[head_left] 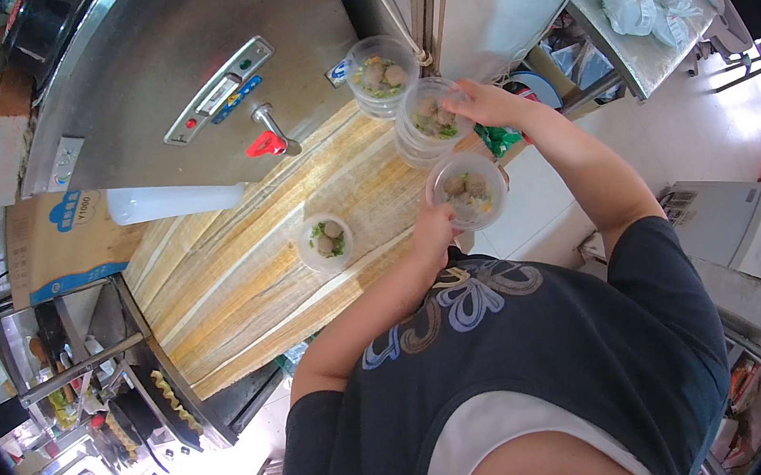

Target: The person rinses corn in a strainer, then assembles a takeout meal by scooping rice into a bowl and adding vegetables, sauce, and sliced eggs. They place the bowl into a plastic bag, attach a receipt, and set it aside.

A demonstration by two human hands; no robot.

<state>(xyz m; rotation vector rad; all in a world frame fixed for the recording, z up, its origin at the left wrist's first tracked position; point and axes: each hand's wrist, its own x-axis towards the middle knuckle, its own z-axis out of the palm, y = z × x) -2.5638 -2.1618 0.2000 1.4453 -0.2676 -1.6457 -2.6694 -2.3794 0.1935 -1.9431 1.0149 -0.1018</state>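
Observation:
My left hand [438, 228] closes on the near rim of a clear round plastic bowl [483, 216] at the board's right end. Meatballs and bits of yellow and green show in it. Just beyond, my right hand [476, 105] grips the right rim of another clear bowl [429, 131], the top of a stack, with meatballs and chopped greens inside. Its fingertips are partly over the bowl. Farther back stands a third stack of bowls [370, 95] with similar contents. A single bowl [326, 242] with meatballs and greens sits apart, left of my left hand.
The wood-grained tabletop [244, 294] runs beneath the bowls. Behind it rises a steel appliance [181, 33] with a red-handled tap [268, 143]. A cardboard box [54, 242] and a long whitish plastic piece [174, 199] lie left. White bags [638, 4] sit on a metal table, far right.

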